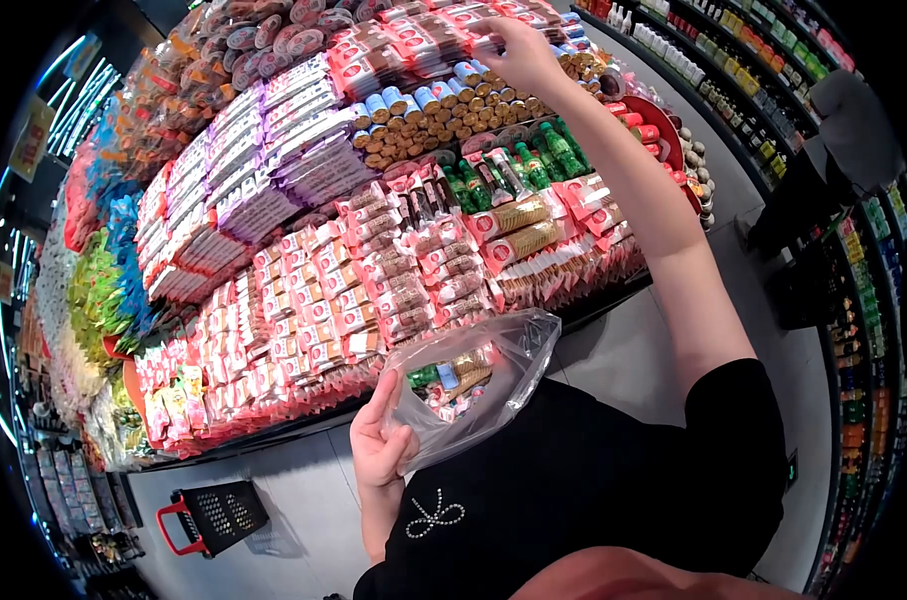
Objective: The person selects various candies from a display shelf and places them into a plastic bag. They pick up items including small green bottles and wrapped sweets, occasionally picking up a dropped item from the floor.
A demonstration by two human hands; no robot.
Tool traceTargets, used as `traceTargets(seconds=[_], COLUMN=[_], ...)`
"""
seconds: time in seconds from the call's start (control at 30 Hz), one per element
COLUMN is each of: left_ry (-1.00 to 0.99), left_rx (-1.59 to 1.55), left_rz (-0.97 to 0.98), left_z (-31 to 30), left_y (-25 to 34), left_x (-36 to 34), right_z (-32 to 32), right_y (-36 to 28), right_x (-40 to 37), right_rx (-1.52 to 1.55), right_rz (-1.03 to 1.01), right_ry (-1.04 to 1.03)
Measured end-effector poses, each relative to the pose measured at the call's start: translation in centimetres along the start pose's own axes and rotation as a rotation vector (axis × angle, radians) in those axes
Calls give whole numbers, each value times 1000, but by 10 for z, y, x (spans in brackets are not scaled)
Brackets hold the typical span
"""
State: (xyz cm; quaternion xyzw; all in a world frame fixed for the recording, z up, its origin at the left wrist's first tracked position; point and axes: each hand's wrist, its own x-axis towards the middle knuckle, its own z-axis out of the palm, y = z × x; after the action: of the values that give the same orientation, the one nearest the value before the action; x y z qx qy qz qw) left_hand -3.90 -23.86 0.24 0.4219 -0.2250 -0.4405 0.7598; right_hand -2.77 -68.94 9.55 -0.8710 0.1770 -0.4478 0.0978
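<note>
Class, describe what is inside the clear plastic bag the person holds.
Inside the plastic bag, held by the left hand, lie a few small wrapped snacks: green, blue, tan and red-white. Creased plastic and glare hide their labels and whatever lies deeper.

A black basket (219, 515) sits lower left, and a person (849, 125) stands beside bottle shelves (719, 75).
</note>
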Motion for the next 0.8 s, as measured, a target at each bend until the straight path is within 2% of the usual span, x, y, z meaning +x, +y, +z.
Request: traceTargets(seconds=[0.07, 0.1, 0.17, 0.2, 0.27, 0.3, 0.47, 0.57, 0.73, 0.8], left_ry=[0, 0, -2, -6, 1, 3, 8, 23, 30, -19], left_rx=[14, 25, 34, 43, 29, 16, 13, 31, 52, 16], left_rz=[6, 6, 5, 1, -2, -11, -13, -30, -47, -41], left_z=[0, 0, 0, 0, 1, 2, 1, -1, -2, -2], left_y=[-1, -1, 0, 0, 1, 2, 2, 3, 2, 3], left_x=[0, 0, 1, 1, 0, 0, 1, 2, 3, 4], right_z=[24, 35, 53, 57, 66, 63, 59, 61, 58, 57], right_y=[15, 20, 26, 25, 24, 21, 16, 24, 28, 30], right_x=[25, 34, 46, 49, 54, 57, 65, 72, 76, 75], right_rx=[-102, -98, -176, -172, -363, -358, -378, -294, -261, -272], right_rz=[-264, -268, -296, -302, -184, -182, -205, -262, -238, -326], right_ry=[61, 63, -108, -107, -212, -267, -246, -305, -380, -295])
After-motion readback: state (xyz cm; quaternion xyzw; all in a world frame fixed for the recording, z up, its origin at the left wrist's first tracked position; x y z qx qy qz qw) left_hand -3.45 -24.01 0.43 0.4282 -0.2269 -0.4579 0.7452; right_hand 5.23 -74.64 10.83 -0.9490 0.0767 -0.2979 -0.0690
